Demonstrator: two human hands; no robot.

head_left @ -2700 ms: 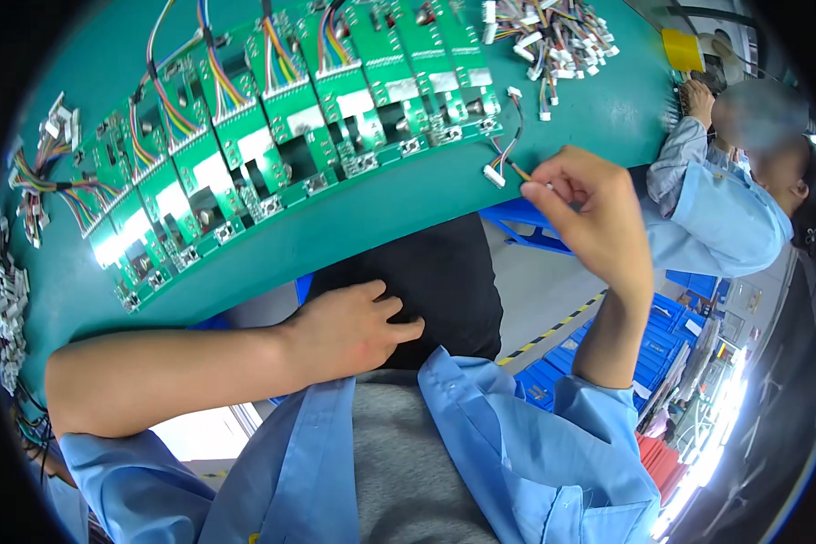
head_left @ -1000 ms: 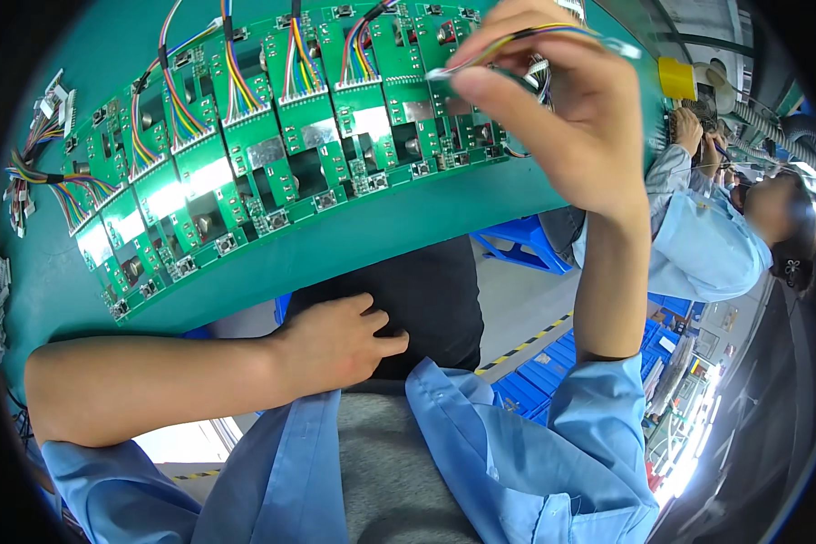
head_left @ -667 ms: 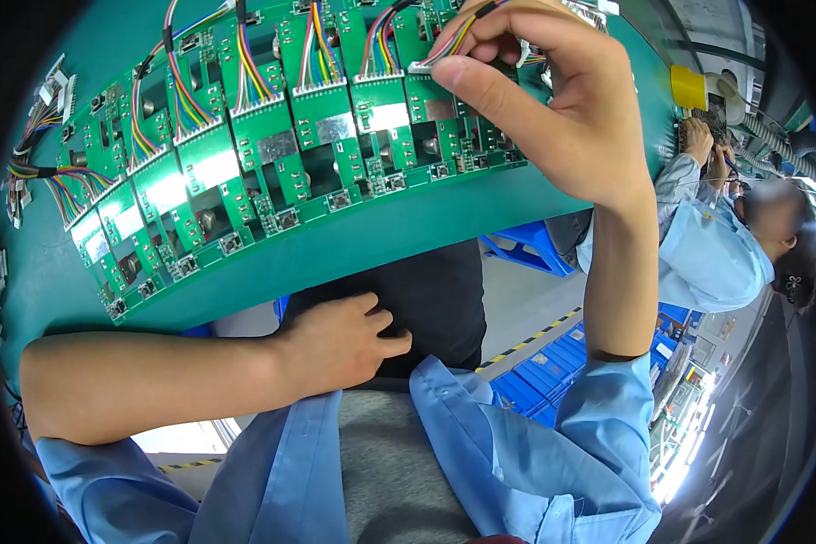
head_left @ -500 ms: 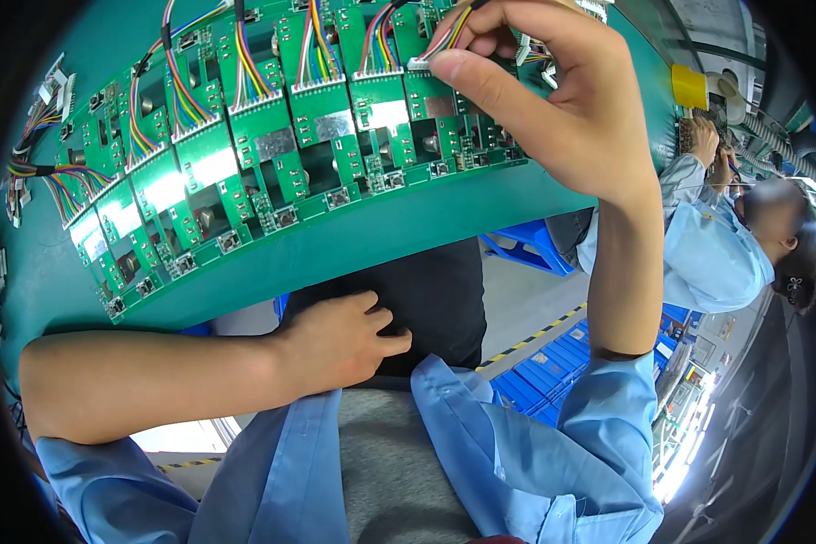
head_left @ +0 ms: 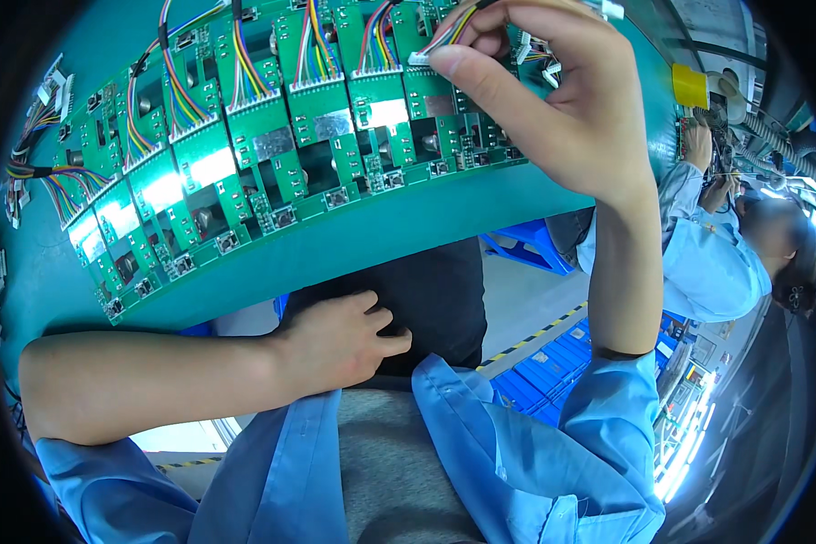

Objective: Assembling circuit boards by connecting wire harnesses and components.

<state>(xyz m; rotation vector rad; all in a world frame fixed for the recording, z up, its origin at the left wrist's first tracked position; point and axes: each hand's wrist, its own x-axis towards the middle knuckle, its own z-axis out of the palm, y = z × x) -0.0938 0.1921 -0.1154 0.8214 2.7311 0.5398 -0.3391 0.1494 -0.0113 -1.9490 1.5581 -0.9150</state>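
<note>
The right hand (head_left: 553, 109) pinches a small white plug (head_left: 420, 58) with colored wires, just over a green board (head_left: 426, 109) in the row, probably lined up with its socket. The left hand (head_left: 340, 340) rests flat and loose on the lap, holding nothing.

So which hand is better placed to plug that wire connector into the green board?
The right hand: it already pinches the wire connector just above the green board. The left hand rests flat on the lap, below the table edge.
</note>
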